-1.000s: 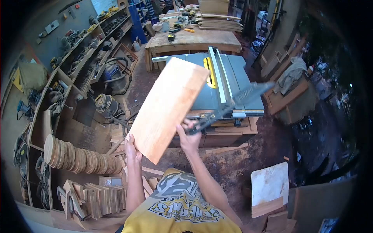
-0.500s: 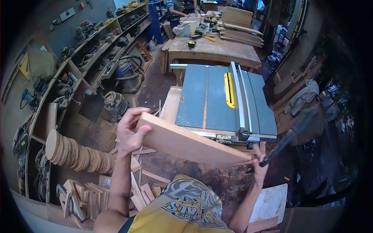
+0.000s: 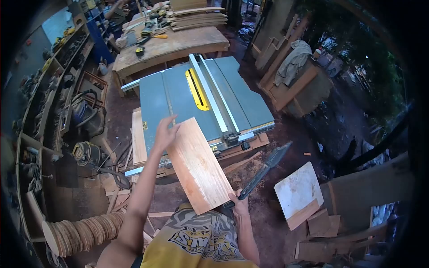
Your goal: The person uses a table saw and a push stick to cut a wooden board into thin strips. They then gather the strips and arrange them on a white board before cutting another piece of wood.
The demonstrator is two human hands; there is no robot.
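Note:
A flat wooden board (image 3: 196,163) is tilted in front of me, its broad face up and its far end over the front of the table saw (image 3: 178,98). At the far left corner, my left hand (image 3: 166,136) grips its edge, with the fingers partly hidden. My right hand (image 3: 240,204) holds the near right corner, thumb on top, and also grips a long black push stick (image 3: 263,172) that points away to the right. The saw has a yellow throat plate (image 3: 196,89) and a metal rip fence (image 3: 210,96) beside it.
Behind the saw, a workbench (image 3: 187,43) carries stacked boards, tools and a tape measure (image 3: 140,52). Shelves (image 3: 42,129) and shop vacuums (image 3: 85,154) stand left. Stacked wooden discs (image 3: 85,232) lie lower left; a white panel (image 3: 299,190) leans at right. Another person (image 3: 117,11) is at the back.
The board has turned from edge-up and crosswise to face-up and lengthwise, its far end now over the saw's front. My left hand moved forward, and the view swung right.

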